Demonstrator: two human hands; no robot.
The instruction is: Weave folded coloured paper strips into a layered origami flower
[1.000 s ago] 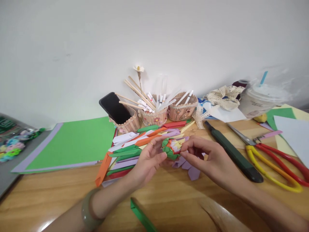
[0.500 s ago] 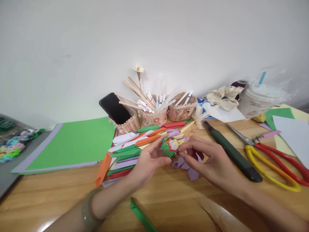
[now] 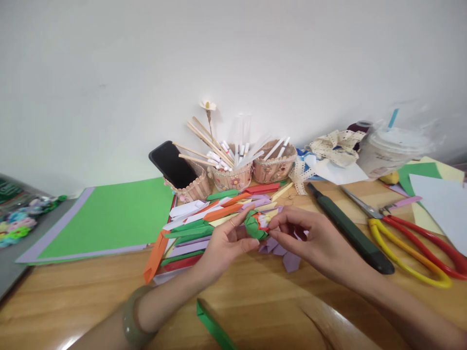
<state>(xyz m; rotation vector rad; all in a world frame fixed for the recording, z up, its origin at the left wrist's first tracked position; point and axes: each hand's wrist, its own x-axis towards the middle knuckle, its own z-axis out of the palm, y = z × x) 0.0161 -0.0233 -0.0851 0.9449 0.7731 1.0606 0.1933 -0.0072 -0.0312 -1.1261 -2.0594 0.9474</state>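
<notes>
Between both hands, above the table, is a small folded-paper flower (image 3: 253, 225) with green outer petals and orange, white and yellow layers inside. My left hand (image 3: 230, 239) is closed around its green left side, thumb below and fingers behind. The fingertips of my right hand (image 3: 304, 233) pinch the flower's right edge; what exactly lies between them is partly hidden. Behind and left of the flower spreads a pile of folded paper strips (image 3: 189, 228) in several colours. Purple folded pieces (image 3: 292, 261) lie under my right hand. A green folded strip (image 3: 215, 326) rests near the front edge.
Scissors (image 3: 412, 243) with red and yellow handles and a dark green cutter-like tool (image 3: 350, 228) lie at right. Wooden baskets (image 3: 233, 179) hold sticks, pens and a phone (image 3: 174, 164). Green paper sheets (image 3: 109, 214) lie left; a lidded cup (image 3: 392, 148) stands back right.
The flower has turned slightly, so more of its green outside and less of its inner layers show. Both hands keep their hold, with my right fingers shifted a little.
</notes>
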